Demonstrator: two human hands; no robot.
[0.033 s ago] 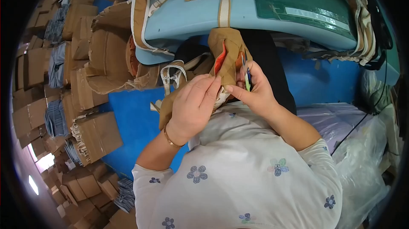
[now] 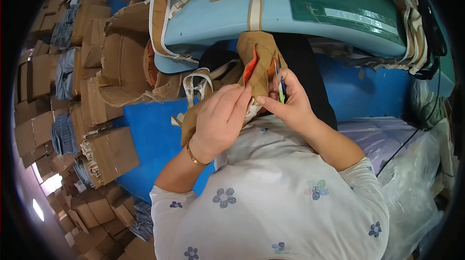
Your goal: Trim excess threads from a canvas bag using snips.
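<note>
Over my lap lies a tan cloth piece [image 2: 261,76], perhaps a bag, with orange lining [image 2: 250,68] showing in its folds. My left hand [image 2: 219,123] is closed on its near edge, thumb and fingers pinching the cloth. Close beside it, my right hand [image 2: 294,102] pinches the same edge between thumb and finger. Thread snips [image 2: 282,90] with a green and dark blue body are tucked in that right hand, blades pointing away from me. A white and tan strap [image 2: 197,84] loops out left of the cloth. Whatever lies beneath my fingertips is hidden.
Ahead stands a light blue machine bed or table [image 2: 218,22] with a dark green panel [image 2: 346,13], straps draped over it. An open cardboard carton [image 2: 123,56] is at the left, with stacked cardboard [image 2: 114,156] and grey-blue bundles beyond. Clear plastic bags [image 2: 411,192] lie at the right.
</note>
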